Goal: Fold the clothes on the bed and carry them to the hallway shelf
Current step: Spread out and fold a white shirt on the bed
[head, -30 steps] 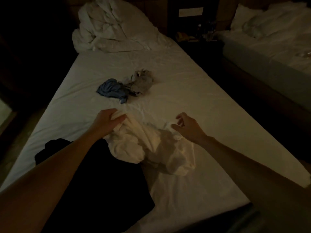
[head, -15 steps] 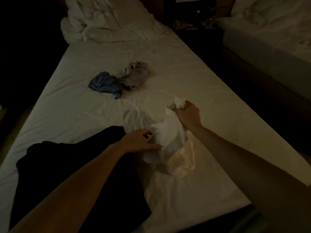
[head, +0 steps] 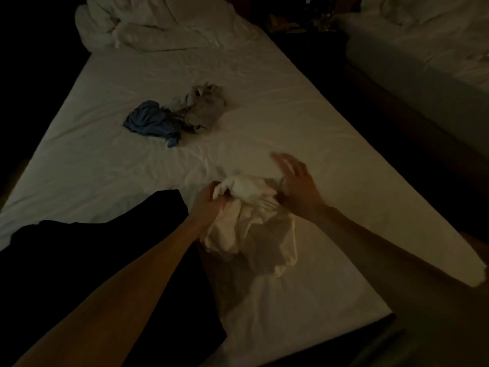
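A crumpled white garment (head: 251, 223) lies bunched near the front of the bed (head: 264, 123). My left hand (head: 211, 202) grips its upper left part, fingers curled into the cloth. My right hand (head: 296, 186) hovers at the garment's upper right with fingers spread and blurred; its palm side touches the cloth. A black garment (head: 111, 260) lies flat at the front left under my left forearm. Farther back lie a blue garment (head: 150, 123) and a grey garment (head: 203, 107), both crumpled and touching each other.
A heaped white duvet (head: 148, 25) covers the head of the bed. A dark gap with a nightstand (head: 299, 22) separates it from a second bed (head: 423, 54) on the right. The room is dim.
My right hand has let go of the lifted corner of the white garment and opened. My left hand has shifted up and taken hold of the cloth. The garment has sunk back down.
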Demonstrator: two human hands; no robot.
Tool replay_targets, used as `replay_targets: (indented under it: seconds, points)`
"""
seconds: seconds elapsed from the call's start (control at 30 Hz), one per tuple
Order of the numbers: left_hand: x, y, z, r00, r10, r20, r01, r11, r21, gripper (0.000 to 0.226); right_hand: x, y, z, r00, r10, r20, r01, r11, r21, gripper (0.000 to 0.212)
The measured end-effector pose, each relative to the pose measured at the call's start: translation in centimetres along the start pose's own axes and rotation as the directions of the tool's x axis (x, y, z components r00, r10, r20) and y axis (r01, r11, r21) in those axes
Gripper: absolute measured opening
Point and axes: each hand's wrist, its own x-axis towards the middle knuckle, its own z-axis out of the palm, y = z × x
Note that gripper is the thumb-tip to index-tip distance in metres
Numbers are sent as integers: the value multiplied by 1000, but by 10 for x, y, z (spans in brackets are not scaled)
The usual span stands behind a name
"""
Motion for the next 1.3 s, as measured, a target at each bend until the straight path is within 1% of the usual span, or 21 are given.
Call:
replay_targets:
  seconds: [0.03,0.07,0.1,0.17,0.2,0.3,0.37,0.43,0.5,0.57,0.67,0.77,0.8,0.87,0.93,1.03,1.1,1.13,1.17,1.23,1.3]
  points:
    - [2,4,-2,998,-68,15,69,995,-72,16,1,-2,2,991,-129,44,131,990,-46,49]
    - [4,8,-4,994,-110,17,112,988,-108,23,2,-12,0,983,-150,106,155,987,-41,25]
    - [8,6,-8,986,-168,12,168,976,-139,38,3,-22,-3,981,-111,160,105,993,45,13]
    - [13,4,-11,967,-252,-20,238,934,-265,78,6,-34,-5,978,60,198,-118,949,294,24]
    - [9,8,-13,963,-266,-45,242,925,-293,87,8,-37,-7,975,129,181,-192,900,392,23]
    - [0,12,-12,970,-222,-101,196,956,-218,50,11,-40,-15,952,251,176,-307,760,573,12]
    - [-4,15,-8,996,-90,-27,86,989,-124,40,12,-46,-19,954,217,208,-299,768,566,17]
    - [-4,19,-5,999,23,24,-24,1000,20,42,11,-53,-22,965,142,222,-242,810,534,27]
    - [-1,24,-5,999,26,-38,-24,998,58,31,11,-59,-27,971,79,226,-192,823,534,30]
    - [-4,31,-11,993,-16,-120,5,996,-91,19,14,-57,-34,971,53,234,-164,860,484,25]
    - [-3,32,-33,974,-23,-226,-52,947,-317,27,22,-47,-48,967,51,249,-122,952,280,36]
    - [-4,40,-56,934,-9,-358,-126,927,-353,23,28,-44,-66,972,80,223,-117,981,156,42]
    - [-6,44,-61,927,31,-375,-164,930,-329,22,30,-46,-72,974,90,208,-129,975,183,41]
    - [-13,55,-69,919,96,-381,-219,930,-295,33,31,-53,-83,979,103,176,-147,956,255,38]
    - [-20,63,-74,914,123,-387,-244,929,-280,37,31,-61,-91,990,101,99,-127,943,309,32]
    - [-27,66,-81,948,30,-317,-143,929,-341,24,30,-73,-101,993,115,34,-118,899,422,24]
    - [-32,67,-84,977,14,-212,-70,963,-261,20,30,-76,-110,992,116,55,-128,891,436,22]
    - [-35,67,-85,983,42,-180,-71,985,-155,29,30,-77,-114,992,106,66,-125,891,437,23]
    - [-37,68,-86,981,76,-179,-79,997,-7,38,30,-77,-117,992,93,81,-119,889,443,23]
    - [-41,71,-89,957,173,-232,-103,953,284,45,29,-77,-124,987,63,147,-125,874,469,22]
    - [-45,70,-96,914,302,-273,-185,906,381,44,23,-77,-132,966,17,260,-133,890,436,32]
